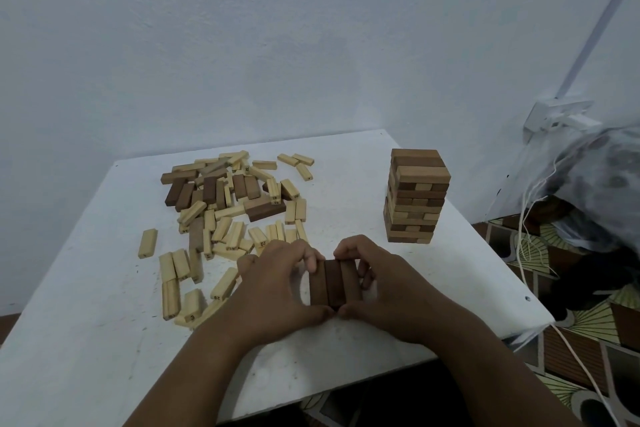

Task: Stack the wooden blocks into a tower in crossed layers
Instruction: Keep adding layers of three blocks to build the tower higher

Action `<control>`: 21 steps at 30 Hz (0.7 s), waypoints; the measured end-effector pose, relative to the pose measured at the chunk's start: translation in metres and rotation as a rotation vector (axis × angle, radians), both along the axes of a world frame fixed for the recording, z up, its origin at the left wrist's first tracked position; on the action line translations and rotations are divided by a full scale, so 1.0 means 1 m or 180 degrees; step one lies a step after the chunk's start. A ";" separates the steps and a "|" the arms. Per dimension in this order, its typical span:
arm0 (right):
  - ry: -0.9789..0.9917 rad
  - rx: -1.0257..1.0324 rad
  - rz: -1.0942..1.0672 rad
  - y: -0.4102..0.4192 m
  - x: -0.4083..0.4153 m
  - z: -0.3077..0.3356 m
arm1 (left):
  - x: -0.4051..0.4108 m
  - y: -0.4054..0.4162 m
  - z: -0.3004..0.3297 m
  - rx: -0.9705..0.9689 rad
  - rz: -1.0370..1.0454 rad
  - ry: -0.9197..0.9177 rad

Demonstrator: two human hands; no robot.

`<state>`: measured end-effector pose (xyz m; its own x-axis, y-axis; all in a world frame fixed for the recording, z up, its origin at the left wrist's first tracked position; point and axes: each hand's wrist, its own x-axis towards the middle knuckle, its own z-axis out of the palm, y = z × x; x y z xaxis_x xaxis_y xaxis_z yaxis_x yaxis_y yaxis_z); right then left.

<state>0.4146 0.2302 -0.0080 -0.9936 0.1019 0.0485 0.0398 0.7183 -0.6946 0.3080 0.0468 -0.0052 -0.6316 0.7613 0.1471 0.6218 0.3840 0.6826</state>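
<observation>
A pale blue wall (242, 38) backs a white desk (104, 340) set into a room corner, with patterned floor tiles (588, 329) showing past the desk's right edge. At the centre of the desk, toward 6 o'clock, a person's two hands close around a row of three dark brown blocks (335, 284) lying side by side, long sides touching. The left hand (277, 291) curls round the set from 9 o'clock, its fingers (310, 258) bent over the far end and its thumb pressed to the near end. The right hand (391, 291) mirrors it from 3 o'clock, fingers clamped over the far end and thumb meeting the left thumb at the near end. Whether the three blocks rest on the desk or sit just above it cannot be told.

At 2 o'clock from the hands, well apart from them, stands the tower (415, 196), many layers tall, built of mixed light and dark blocks in crossed layers. At 10 to 11 o'clock spreads a loose pile of blocks (225, 208), mostly pale, some numbered, with darker ones clustered at its far side. One pale block (148, 243) lies alone at the pile's left. At the right edge of the view, a clear plastic bag (595, 191) and white cords (526, 246) hang beside the desk, below a white wall socket (557, 114).
</observation>
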 end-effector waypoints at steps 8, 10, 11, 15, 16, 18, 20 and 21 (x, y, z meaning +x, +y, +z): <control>0.0661 -0.0041 -0.0072 0.023 0.002 0.069 | -0.017 0.023 0.061 0.0515 -0.0126 -0.0081; 0.0711 -0.0104 -0.0159 0.036 0.003 0.087 | -0.018 0.036 0.078 0.0602 -0.0190 -0.0062; 0.0763 -0.0119 -0.0166 0.043 0.003 0.096 | -0.019 0.044 0.086 0.0639 -0.0216 -0.0017; 0.0758 0.0060 -0.0196 0.072 0.001 0.126 | -0.020 0.075 0.109 0.0734 -0.0298 0.0081; 0.0738 0.0068 -0.0233 0.080 0.000 0.132 | -0.021 0.083 0.112 0.0754 -0.0303 0.0065; 0.0687 0.0008 -0.0298 0.096 -0.001 0.139 | -0.024 0.100 0.117 0.0764 -0.0306 0.0043; 0.0643 -0.0036 -0.0344 0.111 -0.003 0.142 | -0.026 0.117 0.121 0.0705 -0.0330 0.0029; 0.0635 -0.0040 -0.0350 0.119 -0.004 0.141 | -0.028 0.125 0.122 0.0678 -0.0340 0.0013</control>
